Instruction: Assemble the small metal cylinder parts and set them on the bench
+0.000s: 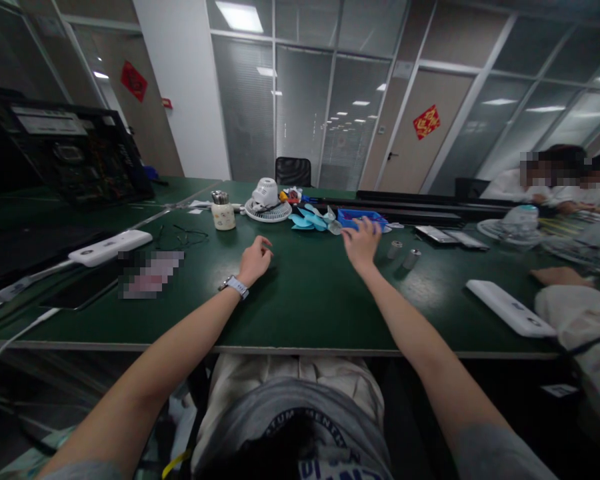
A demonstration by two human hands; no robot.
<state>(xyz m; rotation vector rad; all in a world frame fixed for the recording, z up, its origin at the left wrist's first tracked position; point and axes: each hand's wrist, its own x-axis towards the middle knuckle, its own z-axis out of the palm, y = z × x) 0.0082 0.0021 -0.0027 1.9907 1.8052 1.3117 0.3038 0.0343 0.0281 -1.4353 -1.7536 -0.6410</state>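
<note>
Green tabletop (300, 313) runs toward a glazed partition (300, 113), and we see a blue tray (341, 217), light-blue fan blades (307, 219) and a white fan housing (267, 193) grouped beyond the hands, presumably to stay reachable. Our right hand (363, 245) is raised at the tray, fingers spread and curved, nothing visibly gripped (whether a fingertip touches it, we cannot tell), while our left hand (255, 261) is loosely curled, holding nothing. Two metal cylinders (411, 259) beside the right hand stand on end, probably to prevent rolling.
</note>
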